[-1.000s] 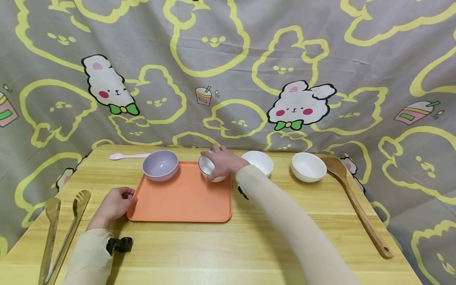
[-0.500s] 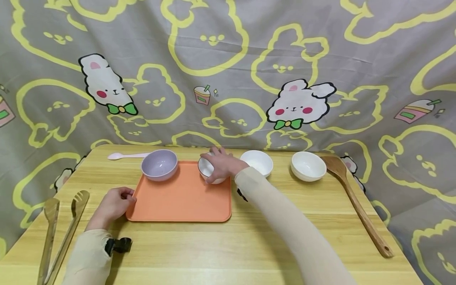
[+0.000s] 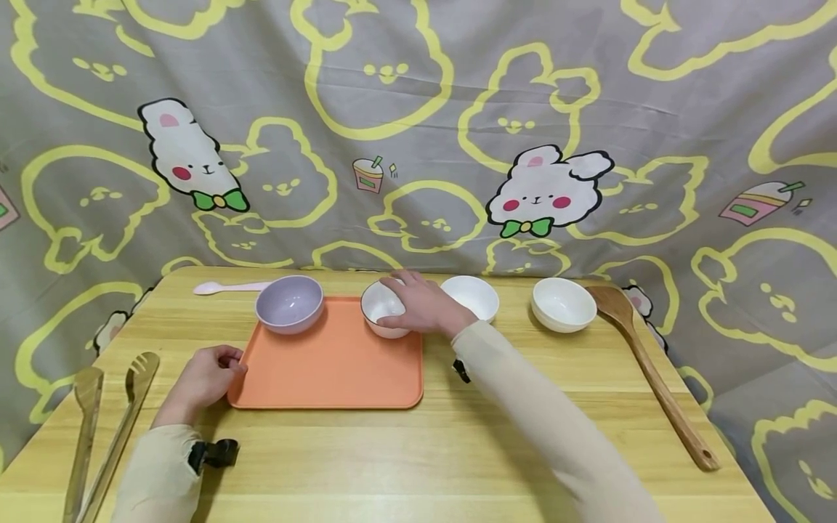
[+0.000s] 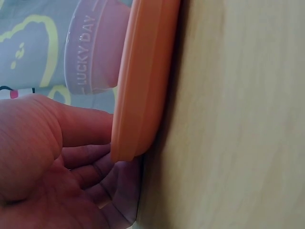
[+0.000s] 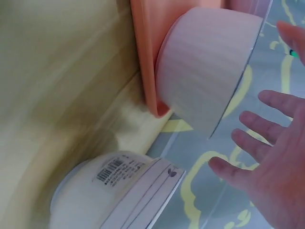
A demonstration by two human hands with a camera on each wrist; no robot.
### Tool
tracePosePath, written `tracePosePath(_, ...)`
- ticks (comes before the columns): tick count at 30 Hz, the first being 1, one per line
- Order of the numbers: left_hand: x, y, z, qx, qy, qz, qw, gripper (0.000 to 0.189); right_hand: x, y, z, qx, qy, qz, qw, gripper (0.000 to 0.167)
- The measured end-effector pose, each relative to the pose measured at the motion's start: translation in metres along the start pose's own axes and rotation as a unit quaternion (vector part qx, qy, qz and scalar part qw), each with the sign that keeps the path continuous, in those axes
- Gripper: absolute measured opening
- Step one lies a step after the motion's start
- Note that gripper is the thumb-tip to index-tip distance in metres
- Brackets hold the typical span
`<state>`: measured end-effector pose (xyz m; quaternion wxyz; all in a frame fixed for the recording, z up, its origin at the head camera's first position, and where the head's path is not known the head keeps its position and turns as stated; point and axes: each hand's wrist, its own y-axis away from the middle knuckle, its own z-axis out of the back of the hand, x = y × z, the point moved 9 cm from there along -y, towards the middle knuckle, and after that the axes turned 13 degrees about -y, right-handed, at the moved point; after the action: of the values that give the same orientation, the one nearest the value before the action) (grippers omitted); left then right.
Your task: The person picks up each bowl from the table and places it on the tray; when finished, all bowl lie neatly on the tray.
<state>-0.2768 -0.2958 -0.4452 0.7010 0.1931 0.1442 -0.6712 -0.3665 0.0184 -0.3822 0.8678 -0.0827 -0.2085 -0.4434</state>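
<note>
An orange tray (image 3: 327,370) lies on the wooden table. A lilac bowl (image 3: 290,303) sits at its back left and a white bowl (image 3: 379,311) at its back right corner. My right hand (image 3: 418,305) hovers at that white bowl's right side. In the right wrist view its fingers (image 5: 267,148) are spread and straight, with a gap to the white bowl (image 5: 205,71). My left hand (image 3: 203,378) grips the tray's front left corner. In the left wrist view the left hand (image 4: 57,162) curls its thumb and fingers round the tray's rim (image 4: 143,86).
Two more white bowls (image 3: 474,296) (image 3: 564,303) stand right of the tray, the nearer one just behind my right wrist. A wooden spatula (image 3: 647,370) lies at the right edge, metal tongs (image 3: 104,428) at the front left, a pale spoon (image 3: 225,288) at the back left.
My right hand has let go of the white bowl, which was tilted in its grip and now sits upright on the tray. The left hand has stayed on the tray corner.
</note>
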Motion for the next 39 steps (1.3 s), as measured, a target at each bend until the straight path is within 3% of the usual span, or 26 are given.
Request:
tracePosePath(8, -0.001, 0.002, 0.001, -0.001, -0.003, -0.002, 1.0, 0.023, 0.011, 0.018, 0.008, -0.028, -0.02, 0.043, 0.9985, 0.074)
tracePosePath(21, -0.004, 0.0, 0.002, 0.002, -0.003, -0.003, 1.0, 0.023, 0.016, 0.052, 0.008, -0.024, 0.002, 0.085, 0.9961, 0.069)
tracePosePath(39, 0.001, 0.0, 0.0, 0.009, 0.002, 0.002, 1.0, 0.024, 0.009, 0.085, -0.001, -0.001, 0.022, 0.079, 0.9966, 0.089)
